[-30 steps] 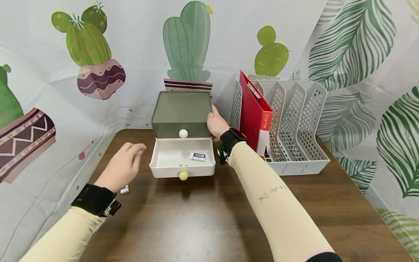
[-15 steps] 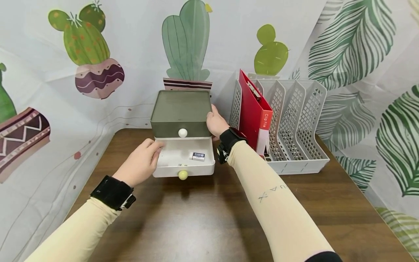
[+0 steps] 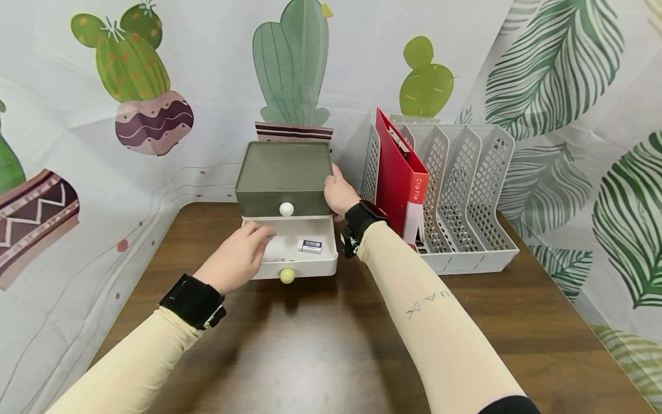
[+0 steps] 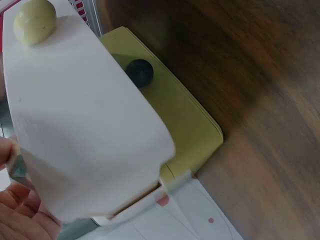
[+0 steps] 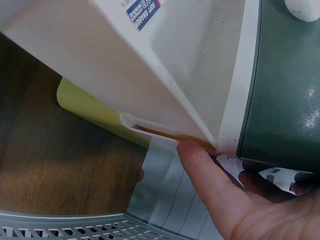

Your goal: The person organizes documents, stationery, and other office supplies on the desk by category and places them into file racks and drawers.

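Observation:
A desktop drawer unit (image 3: pixel 287 167) has a dark green top section with a white knob (image 3: pixel 287 209). Below it, a white drawer (image 3: pixel 320 268) with a yellow-green knob (image 3: pixel 287 276) is pulled out. An eraser (image 3: pixel 310 246) in a blue-and-white sleeve lies inside, and a small item, too small to tell, sits near its front wall. Over the drawer's left side, my left hand (image 3: pixel 235 257) pinches a small teal-and-tan block (image 4: pixel 17 167), hidden in the head view. My right hand (image 3: pixel 341 192) rests against the unit's right side, its thumb (image 5: pixel 200 165) by the drawer opening.
To the right stands a grey file rack (image 3: pixel 468 261) with a red clip file (image 3: pixel 400 184) in its left part. A yellow-green lower drawer (image 4: pixel 180 120) shows beneath the white one. The brown table (image 3: pixel 320 351) meets a patterned cloth (image 3: pixel 217 103) behind.
My left hand has moved right, from beside the unit to over the open drawer's left side. My right hand stays against the unit's right side.

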### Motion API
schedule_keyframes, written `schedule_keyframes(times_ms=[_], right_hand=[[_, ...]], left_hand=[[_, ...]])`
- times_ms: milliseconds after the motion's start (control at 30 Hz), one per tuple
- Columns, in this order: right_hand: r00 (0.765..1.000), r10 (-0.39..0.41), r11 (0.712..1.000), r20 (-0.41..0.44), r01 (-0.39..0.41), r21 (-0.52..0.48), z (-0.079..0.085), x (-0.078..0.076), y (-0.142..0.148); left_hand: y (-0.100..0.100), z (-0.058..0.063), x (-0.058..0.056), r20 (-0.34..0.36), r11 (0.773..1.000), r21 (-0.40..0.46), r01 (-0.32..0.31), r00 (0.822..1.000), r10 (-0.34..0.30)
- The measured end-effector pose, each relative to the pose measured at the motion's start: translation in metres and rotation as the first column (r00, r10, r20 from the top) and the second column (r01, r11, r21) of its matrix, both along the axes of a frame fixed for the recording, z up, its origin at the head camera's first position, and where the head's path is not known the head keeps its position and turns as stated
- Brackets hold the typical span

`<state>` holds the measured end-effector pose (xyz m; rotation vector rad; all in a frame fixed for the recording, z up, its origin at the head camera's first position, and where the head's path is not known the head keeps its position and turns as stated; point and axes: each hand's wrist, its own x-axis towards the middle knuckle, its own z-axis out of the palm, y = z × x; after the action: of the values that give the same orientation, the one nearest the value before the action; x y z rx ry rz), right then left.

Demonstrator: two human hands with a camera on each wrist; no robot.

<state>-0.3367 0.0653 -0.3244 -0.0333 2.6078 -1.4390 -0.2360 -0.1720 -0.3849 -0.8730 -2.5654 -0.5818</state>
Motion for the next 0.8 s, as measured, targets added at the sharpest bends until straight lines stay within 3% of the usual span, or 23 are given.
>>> schedule_keyframes(times_ms=[367, 800], right_hand=[[1.0, 0.009, 1.0, -0.02, -0.009, 0.002, -0.001, 0.001, 0.0], [1.0, 0.017, 1.0, -0.019, -0.017, -0.002, -0.001, 0.001, 0.001]], left_hand=[[0.017, -0.002, -0.002, -0.005, 0.998, -0.014, 0.057, 0.998, -0.057], [0.022, -0.007, -0.006, 0.029, 0.995, -0.052, 0.08, 0.997, -0.078]])
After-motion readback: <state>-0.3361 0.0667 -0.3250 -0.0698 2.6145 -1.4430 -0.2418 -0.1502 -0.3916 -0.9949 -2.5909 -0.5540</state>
